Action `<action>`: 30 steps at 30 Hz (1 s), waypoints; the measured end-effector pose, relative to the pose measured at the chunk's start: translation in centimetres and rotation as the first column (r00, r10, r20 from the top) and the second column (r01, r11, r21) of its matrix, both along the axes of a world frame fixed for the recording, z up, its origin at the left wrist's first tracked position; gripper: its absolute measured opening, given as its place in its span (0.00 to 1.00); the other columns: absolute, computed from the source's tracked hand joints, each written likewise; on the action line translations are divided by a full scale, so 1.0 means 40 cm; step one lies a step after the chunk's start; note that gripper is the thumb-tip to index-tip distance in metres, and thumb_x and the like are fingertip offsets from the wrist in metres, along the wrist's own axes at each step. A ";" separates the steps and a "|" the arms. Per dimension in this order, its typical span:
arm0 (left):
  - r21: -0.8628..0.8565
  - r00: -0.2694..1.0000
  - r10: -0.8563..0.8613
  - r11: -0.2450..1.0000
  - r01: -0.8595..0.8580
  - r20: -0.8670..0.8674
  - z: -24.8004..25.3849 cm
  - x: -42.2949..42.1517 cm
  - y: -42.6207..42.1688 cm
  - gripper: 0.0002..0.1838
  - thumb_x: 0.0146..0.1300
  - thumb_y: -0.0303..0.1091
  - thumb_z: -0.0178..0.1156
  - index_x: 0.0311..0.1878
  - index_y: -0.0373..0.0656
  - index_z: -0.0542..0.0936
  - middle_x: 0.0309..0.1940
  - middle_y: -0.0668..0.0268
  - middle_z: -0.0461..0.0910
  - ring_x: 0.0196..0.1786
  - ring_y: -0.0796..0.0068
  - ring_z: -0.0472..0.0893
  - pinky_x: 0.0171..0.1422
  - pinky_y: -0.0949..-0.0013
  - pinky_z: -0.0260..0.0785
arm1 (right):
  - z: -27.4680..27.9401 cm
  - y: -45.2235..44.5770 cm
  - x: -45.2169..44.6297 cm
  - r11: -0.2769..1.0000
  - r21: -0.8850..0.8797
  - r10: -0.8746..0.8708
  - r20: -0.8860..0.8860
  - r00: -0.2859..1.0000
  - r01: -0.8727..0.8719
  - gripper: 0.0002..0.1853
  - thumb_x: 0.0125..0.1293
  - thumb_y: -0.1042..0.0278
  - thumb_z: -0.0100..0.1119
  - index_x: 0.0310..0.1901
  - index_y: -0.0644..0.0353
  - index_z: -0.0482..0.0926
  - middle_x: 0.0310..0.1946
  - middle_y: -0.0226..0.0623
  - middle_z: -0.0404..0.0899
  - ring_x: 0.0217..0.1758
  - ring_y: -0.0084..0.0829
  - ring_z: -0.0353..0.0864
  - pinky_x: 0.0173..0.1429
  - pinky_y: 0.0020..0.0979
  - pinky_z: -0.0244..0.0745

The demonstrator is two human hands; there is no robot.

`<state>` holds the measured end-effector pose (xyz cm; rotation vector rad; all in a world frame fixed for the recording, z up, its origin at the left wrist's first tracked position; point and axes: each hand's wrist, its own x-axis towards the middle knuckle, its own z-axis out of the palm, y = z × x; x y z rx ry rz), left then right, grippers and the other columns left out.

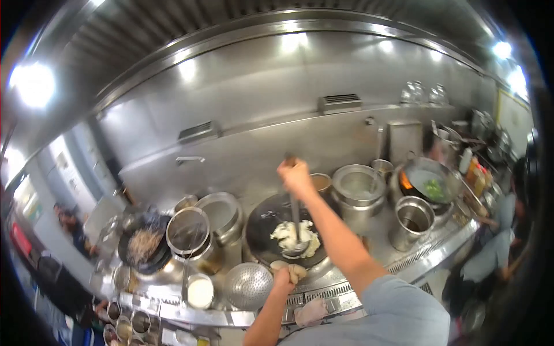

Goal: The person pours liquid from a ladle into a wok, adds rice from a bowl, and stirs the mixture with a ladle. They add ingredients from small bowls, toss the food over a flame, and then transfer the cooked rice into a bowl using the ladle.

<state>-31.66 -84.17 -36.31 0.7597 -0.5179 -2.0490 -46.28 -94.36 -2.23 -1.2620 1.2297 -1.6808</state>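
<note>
My right hand [296, 177] is closed around the upper end of a long-handled ladle [295, 213]. The ladle stands nearly upright, its bowl down among pale, creamy-white food [285, 234] in a dark wok [258, 230]. At the wok's near rim, my left hand [283, 279] grips a folded beige cloth [296, 271]. Whether the cloth covers a wok handle is hidden. Just left of that hand lies a round perforated metal strainer [248, 286].
Metal pots [359, 187] stand behind the wok, and a steel container [414, 222] is to the right. A second wok [428, 179] holds green food. At left are a pan of shredded food [144, 245] and a white-filled container [200, 292]. Another person [487, 254] stands at far right.
</note>
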 end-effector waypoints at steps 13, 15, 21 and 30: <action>-0.347 0.898 -0.162 0.883 0.317 0.408 0.087 0.063 -0.094 0.12 0.66 0.39 0.51 0.38 0.41 0.80 0.33 0.64 0.82 0.36 0.65 0.81 0.36 0.65 0.72 | -0.637 0.626 -0.182 0.995 -0.028 0.061 -0.604 0.795 -0.097 0.35 0.58 0.63 0.64 0.67 0.52 0.64 0.50 0.44 0.75 0.53 0.43 0.73 0.62 0.41 0.64; -0.011 0.983 -0.081 0.996 0.084 0.164 0.189 0.058 0.031 0.13 0.69 0.39 0.51 0.47 0.40 0.77 0.41 0.63 0.80 0.41 0.64 0.79 0.44 0.62 0.71 | -0.833 0.749 -0.227 0.991 0.131 0.071 -0.506 0.859 -0.004 0.36 0.52 0.70 0.57 0.67 0.52 0.64 0.53 0.50 0.73 0.57 0.47 0.72 0.60 0.41 0.67; -0.021 0.990 0.033 0.999 -0.031 0.136 0.052 0.027 -0.014 0.18 0.69 0.49 0.54 0.56 0.51 0.71 0.49 0.67 0.77 0.50 0.65 0.77 0.56 0.52 0.72 | -0.848 1.011 -0.336 0.788 0.398 -0.289 -0.437 0.852 0.470 0.11 0.55 0.68 0.48 0.23 0.61 0.79 0.23 0.41 0.80 0.27 0.38 0.80 0.35 0.36 0.73; 0.083 0.930 0.177 0.973 -0.214 0.321 0.102 -0.037 -0.039 0.11 0.64 0.39 0.50 0.46 0.45 0.72 0.42 0.65 0.77 0.45 0.66 0.77 0.43 0.58 0.72 | -0.634 0.658 -0.501 0.854 0.428 -0.365 0.091 0.927 0.294 0.16 0.63 0.63 0.52 0.20 0.63 0.70 0.16 0.30 0.66 0.22 0.21 0.62 0.29 0.29 0.61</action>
